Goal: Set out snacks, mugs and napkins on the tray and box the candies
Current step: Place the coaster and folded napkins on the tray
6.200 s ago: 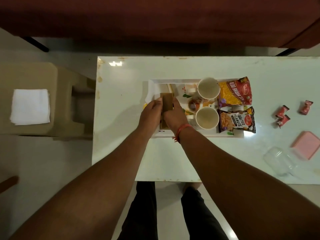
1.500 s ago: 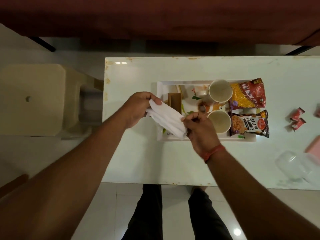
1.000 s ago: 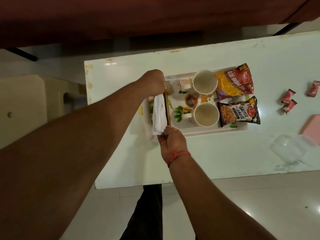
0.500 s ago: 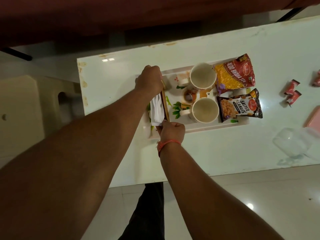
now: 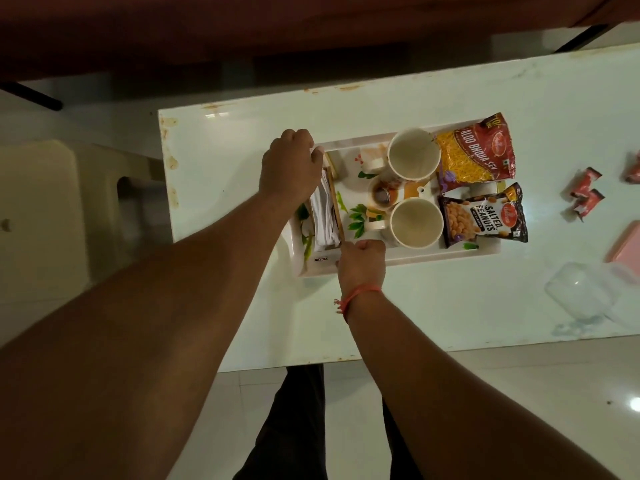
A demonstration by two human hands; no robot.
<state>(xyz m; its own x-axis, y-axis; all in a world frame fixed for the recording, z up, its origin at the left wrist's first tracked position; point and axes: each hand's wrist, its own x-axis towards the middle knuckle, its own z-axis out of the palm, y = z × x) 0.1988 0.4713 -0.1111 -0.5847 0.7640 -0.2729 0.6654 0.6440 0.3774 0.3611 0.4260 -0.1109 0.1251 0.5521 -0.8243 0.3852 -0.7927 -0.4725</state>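
Observation:
A white tray (image 5: 415,259) on the white table carries two empty mugs (image 5: 414,154) (image 5: 416,223), a red snack packet (image 5: 476,154) and a packet of salted peanuts (image 5: 485,220). At the tray's left end stands a wooden napkin holder (image 5: 337,216) with white napkins (image 5: 323,216) in it. My left hand (image 5: 291,166) curls over the far end of the napkins. At the holder's near end, my right hand (image 5: 362,259) is closed in a fist against it. Red wrapped candies (image 5: 585,190) lie loose on the table to the right.
A clear container (image 5: 581,296) lies near the table's front right, with a pink lid (image 5: 627,244) behind it. A beige stool (image 5: 38,216) stands left of the table. The table's front edge runs just above my legs.
The napkins have come off the stool and, held by both hands, gone down into the holder on the tray. Over the last half second the hands have barely shifted.

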